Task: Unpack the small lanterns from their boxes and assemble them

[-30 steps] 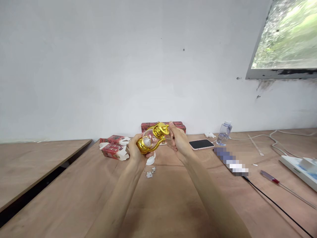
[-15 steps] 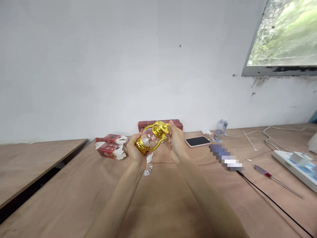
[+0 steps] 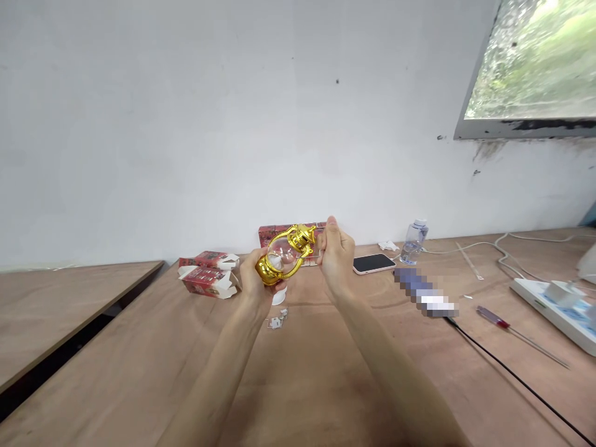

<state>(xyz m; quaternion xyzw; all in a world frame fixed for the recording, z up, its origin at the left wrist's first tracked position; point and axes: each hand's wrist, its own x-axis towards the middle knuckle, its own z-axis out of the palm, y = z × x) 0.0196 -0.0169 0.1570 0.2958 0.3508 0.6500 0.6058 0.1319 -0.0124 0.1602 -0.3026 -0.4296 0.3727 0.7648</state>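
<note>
A small gold lantern (image 3: 269, 273) with a clear globe lies tilted in the air above the table, its top pointing up and to the right. My left hand (image 3: 252, 276) is wrapped round its gold base. Beside the lantern's cap, my right hand (image 3: 338, 251) is closed on a thin wire handle (image 3: 318, 255), whose ends reach towards the lantern's top. Whether both ends sit in the lantern I cannot tell. Below the lantern, a white curved piece (image 3: 279, 297) and small white parts (image 3: 276, 322) lie on the table.
Opened red boxes (image 3: 208, 280) lie to the left, and more red boxes (image 3: 267, 234) line the wall. On the right are a phone (image 3: 374, 264), a bottle (image 3: 413, 243), a screwdriver (image 3: 493, 317), a power strip (image 3: 559, 313) and cables. A gap separates the left table.
My right hand has moved right, away from the lantern's cap, and the wire handle now shows between them. My left hand keeps hold of the base, with the lantern turned slightly.
</note>
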